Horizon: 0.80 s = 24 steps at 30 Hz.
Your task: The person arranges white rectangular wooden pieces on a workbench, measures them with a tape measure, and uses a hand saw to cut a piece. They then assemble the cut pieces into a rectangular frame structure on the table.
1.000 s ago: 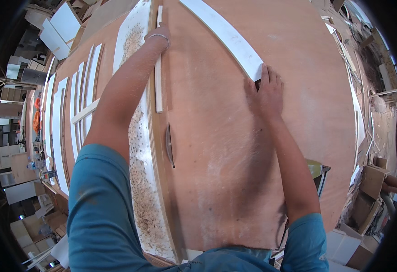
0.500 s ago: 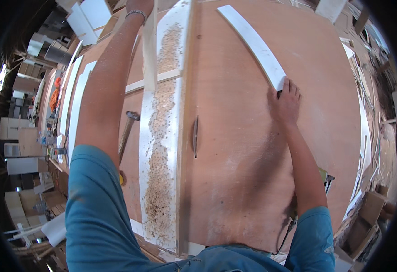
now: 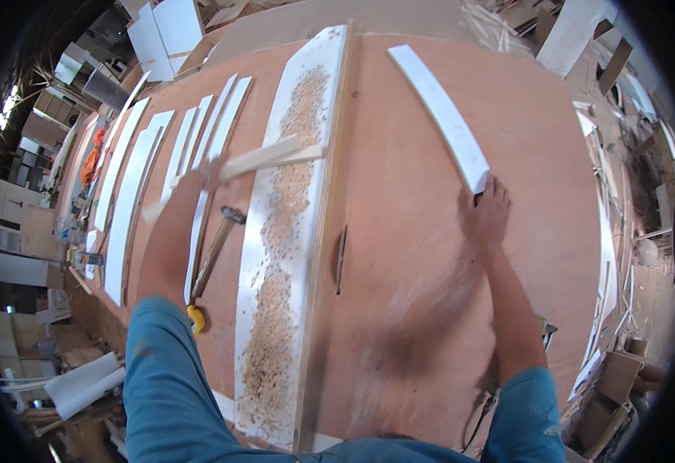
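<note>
My left hand (image 3: 212, 173), smeared by motion, is closed around a pale wooden strip (image 3: 260, 157). The strip slants across the left part of the table, and its right end passes over a second pale strip (image 3: 307, 153). That second strip lies across a long white board (image 3: 249, 270) scattered with brown specks or chips. On the right, my right hand (image 3: 487, 212) grips the near end of a slightly curved white strip (image 3: 439, 116) that rests on the brown tabletop (image 3: 407, 255). My right fingers are bent over its edge.
A hammer (image 3: 218, 251) and a yellow tape measure (image 3: 196, 319) lie left of the speckled board. Several white strips (image 3: 138, 204) lie farther left. A thin dark slot or sliver (image 3: 341, 260) shows right of the board. Cartons (image 3: 606, 393) stand at the lower right.
My left hand has come down from the far edge toward me, swinging the wooden strip from lengthwise to slanting crosswise. My right hand stays on the white strip's end. The view has shifted.
</note>
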Each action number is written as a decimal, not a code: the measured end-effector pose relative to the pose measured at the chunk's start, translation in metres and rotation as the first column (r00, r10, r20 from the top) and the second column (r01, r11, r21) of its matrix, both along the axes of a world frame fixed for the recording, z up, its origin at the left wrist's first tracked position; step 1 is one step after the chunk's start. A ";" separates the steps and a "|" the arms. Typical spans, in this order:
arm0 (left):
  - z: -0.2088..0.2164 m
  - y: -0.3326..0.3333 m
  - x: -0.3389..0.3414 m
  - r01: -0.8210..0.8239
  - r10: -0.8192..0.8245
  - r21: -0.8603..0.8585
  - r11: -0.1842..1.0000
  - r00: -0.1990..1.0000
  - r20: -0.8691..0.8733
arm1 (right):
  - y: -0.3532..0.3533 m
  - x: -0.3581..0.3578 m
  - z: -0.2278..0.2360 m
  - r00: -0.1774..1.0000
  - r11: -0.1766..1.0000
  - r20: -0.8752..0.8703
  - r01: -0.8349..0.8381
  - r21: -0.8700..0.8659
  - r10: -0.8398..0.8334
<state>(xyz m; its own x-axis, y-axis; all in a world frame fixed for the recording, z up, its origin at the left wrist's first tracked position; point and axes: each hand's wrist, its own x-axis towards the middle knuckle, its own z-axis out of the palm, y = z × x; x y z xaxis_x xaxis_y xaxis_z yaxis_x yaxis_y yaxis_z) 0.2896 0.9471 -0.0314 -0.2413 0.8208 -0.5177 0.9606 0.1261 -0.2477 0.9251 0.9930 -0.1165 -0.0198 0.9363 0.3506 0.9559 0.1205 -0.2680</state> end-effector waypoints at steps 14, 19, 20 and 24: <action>0.084 -0.135 -0.024 -0.258 0.147 0.805 0.534 0.966 0.213 | -0.002 0.010 0.018 1.000 0.968 -0.002 -0.020 -0.251 0.020; 0.145 -0.317 0.022 -0.535 0.042 0.781 0.323 0.832 0.553 | -0.085 0.026 0.044 0.967 0.756 -0.251 -0.141 -0.639 -0.032; 0.145 -0.360 0.036 -0.520 -0.093 0.790 0.325 0.814 0.574 | -0.111 0.033 0.051 0.928 0.657 -0.368 -0.245 -0.713 -0.054; 0.105 -0.516 0.094 -0.875 0.054 0.350 0.334 0.388 0.920 | -0.246 0.075 0.074 0.105 0.504 -0.814 -0.737 -0.449 -0.571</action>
<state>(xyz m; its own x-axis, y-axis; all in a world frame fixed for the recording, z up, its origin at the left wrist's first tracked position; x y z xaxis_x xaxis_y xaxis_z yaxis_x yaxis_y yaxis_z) 0.3834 0.4316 0.0733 -0.6627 0.7484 -0.0263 0.3337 0.3267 0.8843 0.9996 0.7466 -0.0429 -0.4585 0.7107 -0.5336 -0.1670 -0.6586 -0.7337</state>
